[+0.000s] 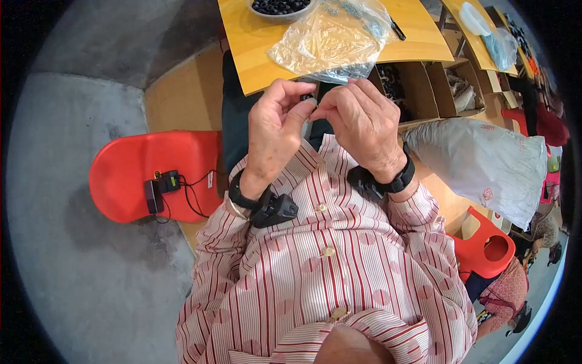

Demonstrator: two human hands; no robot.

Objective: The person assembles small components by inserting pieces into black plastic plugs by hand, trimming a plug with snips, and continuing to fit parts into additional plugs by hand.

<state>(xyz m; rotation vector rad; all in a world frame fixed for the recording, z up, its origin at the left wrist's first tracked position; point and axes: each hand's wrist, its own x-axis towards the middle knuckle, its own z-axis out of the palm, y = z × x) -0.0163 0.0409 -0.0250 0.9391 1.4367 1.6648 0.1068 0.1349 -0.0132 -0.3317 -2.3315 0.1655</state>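
Note:
A small black part (307, 96) is pinched between the thumb and fingertips of my left hand (274, 136). Its exact shape is mostly covered by the fingers. My right hand (362, 124) is closed in a pinch right beside it, thumb and forefinger meeting at the left thumb. Whatever sits in that pinch is too small or hidden to name. Both hands are held just off the near edge of the yellow table (254, 64). Just beyond them a clear plastic bag (327, 42) lies spread on the tabletop, with small bluish pieces showing through it.
A bowl (280, 17) of black ring-like parts stands on the table, and a black pen (398, 30) lies by the bag. Cardboard boxes (418, 91) and a white sack (479, 161) are at my right. A red chair (121, 176) at my left carries black devices with cables. Other people work farther right.

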